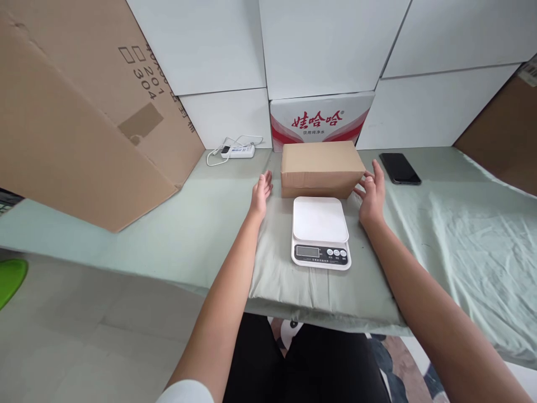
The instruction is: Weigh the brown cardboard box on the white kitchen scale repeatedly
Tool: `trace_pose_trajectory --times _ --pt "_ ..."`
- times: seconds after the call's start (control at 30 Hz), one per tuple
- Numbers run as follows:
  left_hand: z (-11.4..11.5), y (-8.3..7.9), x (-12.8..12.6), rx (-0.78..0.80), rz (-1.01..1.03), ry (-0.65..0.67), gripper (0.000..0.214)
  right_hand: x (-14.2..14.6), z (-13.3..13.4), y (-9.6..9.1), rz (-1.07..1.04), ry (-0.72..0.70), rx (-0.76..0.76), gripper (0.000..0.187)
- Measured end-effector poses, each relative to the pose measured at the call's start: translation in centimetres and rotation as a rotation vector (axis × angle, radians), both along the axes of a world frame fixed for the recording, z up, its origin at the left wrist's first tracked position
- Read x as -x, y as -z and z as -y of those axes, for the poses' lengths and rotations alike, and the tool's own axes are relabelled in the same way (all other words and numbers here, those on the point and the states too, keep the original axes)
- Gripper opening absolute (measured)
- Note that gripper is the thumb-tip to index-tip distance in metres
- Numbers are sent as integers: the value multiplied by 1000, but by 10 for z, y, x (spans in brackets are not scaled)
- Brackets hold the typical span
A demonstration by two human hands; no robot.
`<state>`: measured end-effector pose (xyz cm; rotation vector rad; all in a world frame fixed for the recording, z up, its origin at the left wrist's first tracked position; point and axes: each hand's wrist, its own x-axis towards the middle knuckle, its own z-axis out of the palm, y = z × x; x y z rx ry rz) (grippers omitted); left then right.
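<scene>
A closed brown cardboard box [321, 162] sits on the green cloth, just behind a white kitchen scale [321, 221]. The scale's plate is bare, and its display and buttons face me. My left hand [262, 192] is held to the left of the box with a gap between them, fingers stretched forward and holding nothing. At the box's right end is my right hand [372, 190], its fingers spread. Its fingertips are at the box's right edge; whether they touch it I cannot tell.
A black phone [400, 168] lies to the right. A white power strip [238, 151] with a cable lies at the back left. Behind the box stands a red-and-white carton [322, 118] against white boxes. Large cardboard panels [96, 112] flank the table [218, 224].
</scene>
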<state>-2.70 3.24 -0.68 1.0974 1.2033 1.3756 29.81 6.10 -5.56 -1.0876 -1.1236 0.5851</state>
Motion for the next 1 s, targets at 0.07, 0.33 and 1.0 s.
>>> trace_pose_trajectory --times 0.07,0.33,1.0 --pt "0 1 -1 1 -9 5 84 0 0 -1 -24 -4 21 82" --pt "-3 7 -3 -7 -12 32 86 2 0 -3 -69 -35 53 81" --pt "-3 12 -9 25 -49 88 83 0 -2 1 -45 -72 49 73"
